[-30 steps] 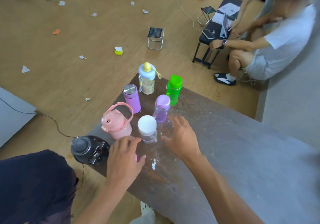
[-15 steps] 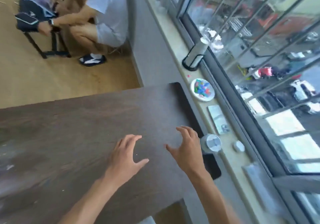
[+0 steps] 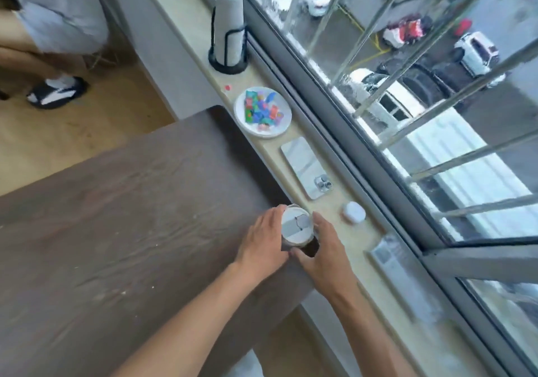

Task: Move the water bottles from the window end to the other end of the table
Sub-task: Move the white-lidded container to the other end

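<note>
One water bottle (image 3: 297, 226) with a white and grey flip lid stands at the window end of the dark wooden table (image 3: 131, 231), seen from above. My left hand (image 3: 262, 242) wraps its left side and my right hand (image 3: 323, 248) wraps its right side, so both hands are closed around it. The bottle's body is mostly hidden by the lid and my fingers. The other bottles are out of view.
A beige window sill (image 3: 270, 149) runs along the table's end, holding a plate of coloured pieces (image 3: 263, 112), a phone (image 3: 306, 167), a white earbud case (image 3: 353, 212) and a cup stack in a black holder (image 3: 229, 28). A seated person's sandalled foot (image 3: 56, 92) is at far left.
My view swung from the far end with the gathered bottles to the window end. Both hands, empty and apart half a second ago, have moved right and closed around the white-lidded bottle.
</note>
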